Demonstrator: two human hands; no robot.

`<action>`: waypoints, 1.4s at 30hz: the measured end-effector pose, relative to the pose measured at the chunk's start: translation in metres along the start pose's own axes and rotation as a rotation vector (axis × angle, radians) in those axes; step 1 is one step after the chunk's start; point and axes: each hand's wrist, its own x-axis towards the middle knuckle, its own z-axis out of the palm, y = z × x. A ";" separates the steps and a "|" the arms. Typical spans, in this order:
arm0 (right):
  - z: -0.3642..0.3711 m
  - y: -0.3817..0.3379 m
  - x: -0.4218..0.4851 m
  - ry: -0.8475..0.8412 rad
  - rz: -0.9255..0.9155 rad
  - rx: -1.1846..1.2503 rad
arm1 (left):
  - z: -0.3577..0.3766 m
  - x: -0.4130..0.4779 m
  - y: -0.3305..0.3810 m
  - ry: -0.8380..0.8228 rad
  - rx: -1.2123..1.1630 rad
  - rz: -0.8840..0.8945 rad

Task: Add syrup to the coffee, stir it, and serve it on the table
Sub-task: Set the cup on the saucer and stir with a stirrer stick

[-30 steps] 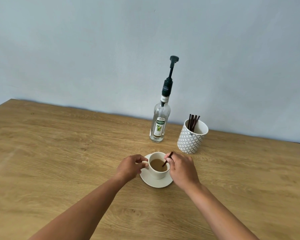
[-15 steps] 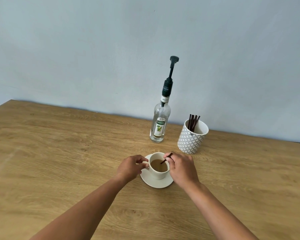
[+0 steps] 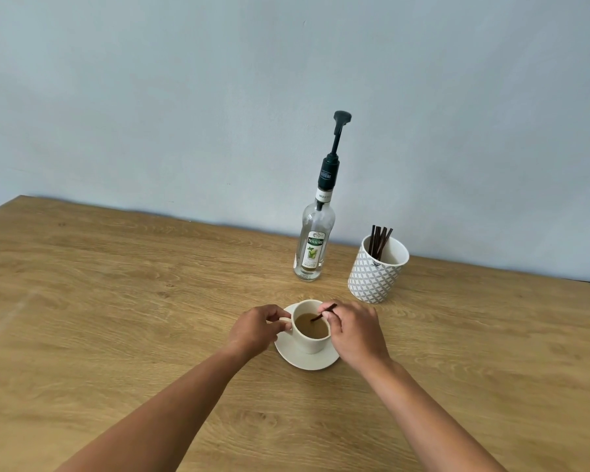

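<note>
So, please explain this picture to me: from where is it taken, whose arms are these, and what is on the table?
The camera sits on a person's head and looks down, so the arms are that person's own; there is no machine. The left hand holds the handle of a coffee cup standing on a saucer. The right hand holds a dark stir stick dipped in the coffee. Behind, on the wooden table, stand a syrup bottle with a pump and a patterned pot of spare sticks.

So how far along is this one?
Syrup cannot be confirmed; the syrup bottle stands apart, untouched. In hand: right hand holds a stirrer dipped in the coffee cup, left hand at its handle. Serving remains.
</note>
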 end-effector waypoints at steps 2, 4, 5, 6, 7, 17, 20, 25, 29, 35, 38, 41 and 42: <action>-0.003 0.002 -0.001 0.006 -0.005 -0.020 | 0.000 0.000 0.000 -0.004 -0.003 0.000; -0.004 0.004 -0.003 0.004 -0.018 0.003 | 0.000 0.000 0.000 -0.008 -0.003 0.000; -0.004 0.004 -0.004 0.003 -0.026 0.027 | 0.000 0.000 0.000 -0.008 -0.002 0.000; -0.004 0.004 -0.005 0.000 -0.032 0.053 | 0.000 0.000 0.000 -0.008 0.000 -0.001; -0.004 0.003 -0.005 -0.006 -0.034 0.080 | 0.000 0.000 0.000 -0.007 0.003 -0.002; -0.003 0.000 -0.002 -0.055 0.008 0.063 | 0.000 0.000 0.001 0.000 0.023 0.003; -0.006 0.003 -0.003 -0.034 -0.001 0.005 | 0.000 0.001 0.000 0.001 0.023 0.011; -0.005 -0.002 -0.004 -0.080 -0.023 0.108 | -0.001 0.001 -0.001 0.004 0.034 0.008; -0.001 -0.005 -0.005 -0.119 0.025 0.174 | 0.000 0.002 -0.002 -0.001 0.039 0.012; -0.002 -0.001 -0.002 -0.098 0.025 0.060 | 0.000 0.003 -0.002 -0.004 0.027 0.009; -0.003 -0.001 -0.002 -0.092 0.002 0.050 | 0.000 0.004 -0.002 -0.005 0.027 0.005; -0.003 -0.002 -0.002 -0.098 -0.015 0.104 | 0.000 0.004 -0.002 -0.008 0.031 0.003; -0.002 -0.003 -0.002 -0.098 -0.014 0.122 | 0.000 0.004 -0.002 -0.007 0.034 0.003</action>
